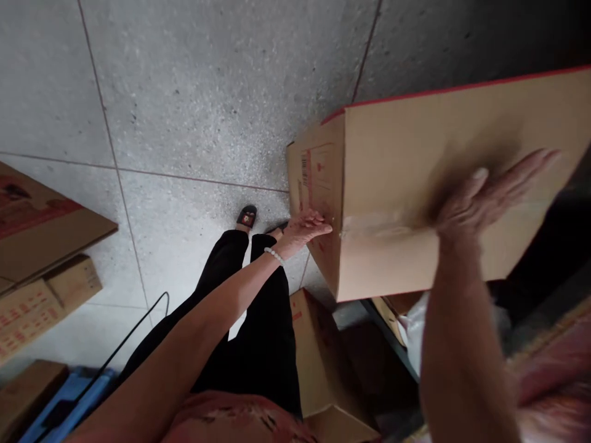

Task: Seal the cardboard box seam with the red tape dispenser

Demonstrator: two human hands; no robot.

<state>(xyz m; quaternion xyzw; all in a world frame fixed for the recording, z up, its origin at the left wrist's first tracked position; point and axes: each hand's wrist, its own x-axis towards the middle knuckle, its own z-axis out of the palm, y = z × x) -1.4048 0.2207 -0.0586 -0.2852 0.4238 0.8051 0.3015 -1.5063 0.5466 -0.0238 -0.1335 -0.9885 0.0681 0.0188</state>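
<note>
A large cardboard box with red edges lies to my right, its plain top taped along a seam and its near side printed in red with a barcode. My left hand, a pale bead bracelet at the wrist, rests against that printed side, thumb stretched out and fingers partly folded from view. Over the top face, my right hand is spread flat with its thumb apart from the fingers. It casts a shadow on the cardboard, and I cannot tell whether it touches. Neither hand grips anything.
Beneath the large box stands an open cardboard box. White plastic shows beside it. Other printed cartons are stacked at the left, above a blue object with a black cable. Grey floor tiles stretch ahead.
</note>
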